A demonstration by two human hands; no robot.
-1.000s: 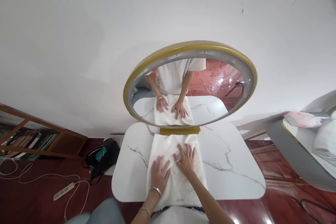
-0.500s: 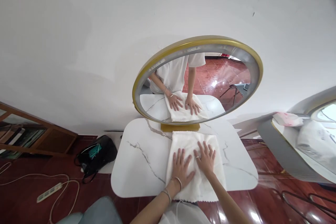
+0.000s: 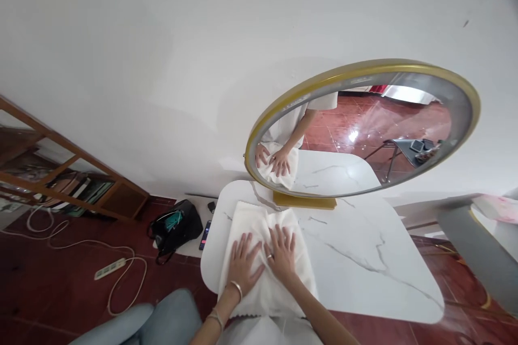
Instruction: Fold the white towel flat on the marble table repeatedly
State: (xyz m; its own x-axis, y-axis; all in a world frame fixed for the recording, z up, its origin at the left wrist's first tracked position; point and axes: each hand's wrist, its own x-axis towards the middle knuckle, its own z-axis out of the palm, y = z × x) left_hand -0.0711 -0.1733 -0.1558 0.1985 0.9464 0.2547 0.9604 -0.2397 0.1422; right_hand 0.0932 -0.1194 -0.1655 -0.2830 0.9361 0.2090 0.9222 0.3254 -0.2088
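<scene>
A white towel (image 3: 263, 221) lies spread on the left part of a white marble-patterned table (image 3: 356, 259), its near edge hanging over the front. My left hand (image 3: 242, 263) rests flat on the towel with fingers spread, a bracelet on the wrist. Right beside it, my right hand (image 3: 281, 253) presses flat on the cloth too, fingers apart, a ring on one finger. Both hands and the towel are reflected in the round gold-rimmed mirror (image 3: 364, 129) standing at the table's back edge.
A black bag (image 3: 174, 229) and a phone (image 3: 204, 227) lie on the red floor left of the table. A white power strip (image 3: 109, 268) with its cord trails further left. A wooden shelf (image 3: 60, 172) lines the wall. Another mirror's edge (image 3: 481, 232) shows at right.
The towel and both hands have slid leftward over the table, from its middle to its left side. The hands stayed flat on the cloth. The view has swung too.
</scene>
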